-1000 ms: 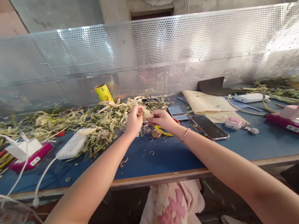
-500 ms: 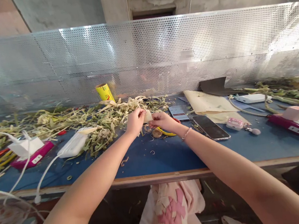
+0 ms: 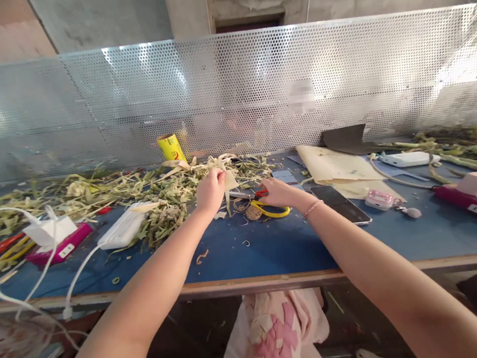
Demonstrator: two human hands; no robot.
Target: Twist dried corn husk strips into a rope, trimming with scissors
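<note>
Between the thumb and fingers of my left hand (image 3: 211, 192) is a thin pale piece of dried leaf or husk (image 3: 231, 181), pinched above the table. To its right, my right hand (image 3: 278, 191) has its fingers closed on the red handle of a pair of scissors (image 3: 261, 193), whose blades point left. Part of that handle is hidden by the fingers. Just below lies a yellow-handled tool (image 3: 277, 211), beside a small coil of brown twine (image 3: 253, 210). Dried leaves and stalks (image 3: 167, 196) are heaped left of and behind my left hand.
A phone (image 3: 339, 205), an earphone case (image 3: 379, 200) and tan paper sheets (image 3: 334, 163) lie to the right. Magenta power strips (image 3: 62, 246) with cables sit at both sides. A yellow tube (image 3: 170, 147) stands at the back before the perforated metal screen (image 3: 236, 87).
My right hand has let go of the pale piece, moved slightly right and closed on the red scissors. The left hand keeps the piece. The view has shifted slightly.
</note>
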